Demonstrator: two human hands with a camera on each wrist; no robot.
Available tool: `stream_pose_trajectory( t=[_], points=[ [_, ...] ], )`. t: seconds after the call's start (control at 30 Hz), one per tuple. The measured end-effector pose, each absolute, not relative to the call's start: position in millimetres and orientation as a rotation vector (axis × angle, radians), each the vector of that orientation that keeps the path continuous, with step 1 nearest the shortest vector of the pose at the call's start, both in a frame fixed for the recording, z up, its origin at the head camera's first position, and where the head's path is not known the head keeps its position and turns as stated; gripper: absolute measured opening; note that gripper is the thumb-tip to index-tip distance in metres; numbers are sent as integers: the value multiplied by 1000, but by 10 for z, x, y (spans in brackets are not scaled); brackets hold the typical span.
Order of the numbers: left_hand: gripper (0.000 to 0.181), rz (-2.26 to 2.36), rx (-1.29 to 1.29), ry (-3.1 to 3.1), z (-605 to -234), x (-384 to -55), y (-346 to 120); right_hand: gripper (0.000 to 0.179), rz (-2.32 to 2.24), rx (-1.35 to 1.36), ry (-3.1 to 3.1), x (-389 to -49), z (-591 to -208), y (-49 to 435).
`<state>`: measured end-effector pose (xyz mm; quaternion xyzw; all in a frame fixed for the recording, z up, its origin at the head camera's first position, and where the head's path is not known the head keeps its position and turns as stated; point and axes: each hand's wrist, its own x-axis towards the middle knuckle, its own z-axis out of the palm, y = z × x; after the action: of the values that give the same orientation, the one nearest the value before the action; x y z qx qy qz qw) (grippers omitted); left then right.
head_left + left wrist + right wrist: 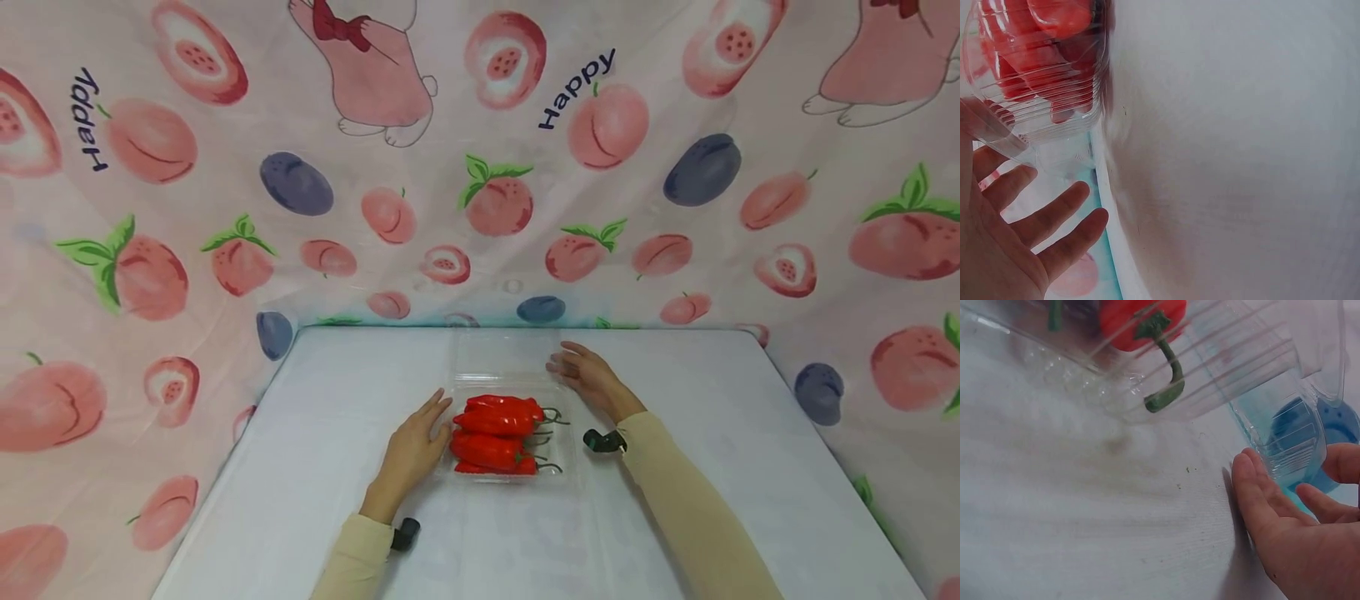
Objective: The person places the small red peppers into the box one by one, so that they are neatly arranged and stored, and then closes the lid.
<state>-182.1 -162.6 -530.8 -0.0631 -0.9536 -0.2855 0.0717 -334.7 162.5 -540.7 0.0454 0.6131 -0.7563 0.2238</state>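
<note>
A clear plastic clamshell box [487, 479] lies on the white table with its lid [504, 354] folded back at the far side. Several red peppers [491, 451] with green stems lie side by side in its base. My left hand [411, 450] is at the box's left side, fingers extended and apart in the left wrist view, next to the ribbed plastic wall [1063, 132]. At the lid's right edge is my right hand [592, 379], its fingers extended. In the right wrist view, fingertips [1245, 467] come right up to the ribbed lid corner [1297, 453], with the thumb beyond.
The white table [360, 367] ends at a back edge against a peach-patterned cloth [420, 208], which also hangs at both sides. Dark wrist cameras [604, 441] are strapped at both sleeve cuffs.
</note>
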Motion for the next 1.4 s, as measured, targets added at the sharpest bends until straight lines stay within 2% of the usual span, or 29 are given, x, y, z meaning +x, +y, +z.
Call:
stream_pose_trajectory(
  t=[0.33,1.07,1.4],
  points=[
    [45,-835,-175,-2870,-5338,-1827,-1618,53,-2063,151,1711,-3356,-5383,1631],
    [45,-840,-156,-2881,-5324,-1828,-1605,56,-2051,-147,1912,-3341,-5146,1663],
    [46,-835,-172,-2891,-5313,-1824,-1608,54,-2022,-195,2006,-3343,-5111,1679]
  ],
)
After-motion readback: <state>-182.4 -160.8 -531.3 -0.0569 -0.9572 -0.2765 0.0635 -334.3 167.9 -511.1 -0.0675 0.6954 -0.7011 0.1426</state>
